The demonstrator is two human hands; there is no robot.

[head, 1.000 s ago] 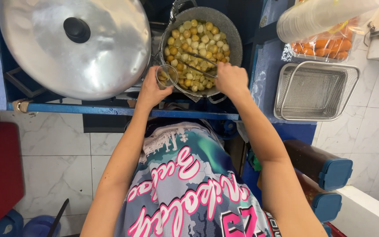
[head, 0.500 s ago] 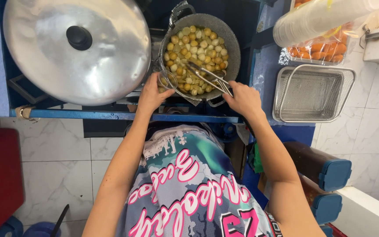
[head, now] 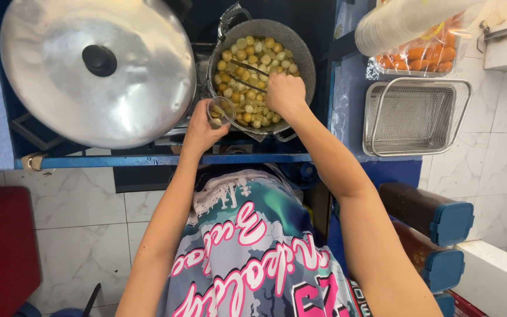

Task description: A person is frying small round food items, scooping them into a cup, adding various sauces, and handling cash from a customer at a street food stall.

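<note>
A grey pan point(head: 306, 56) full of small yellow-orange fried balls point(head: 250, 53) sits on a stove. My right hand point(head: 284, 94) reaches over the pan's near side and grips metal tongs point(head: 247, 75) whose tips lie among the balls. My left hand point(head: 202, 128) holds a small clear plastic cup point(head: 220, 111) at the pan's left rim. A few balls are in the cup.
A large domed metal lid with a black knob point(head: 98, 61) covers a pan at left. At right are a wire mesh basket point(head: 415, 116), a tray of orange fried food point(head: 423, 56) and a stack of clear cups point(head: 406, 20). A blue counter edge point(head: 165, 159) runs below.
My right hand moved back over the pan with the tongs, after having drawn toward the near right rim. The cup stays at the pan's left rim in my left hand.
</note>
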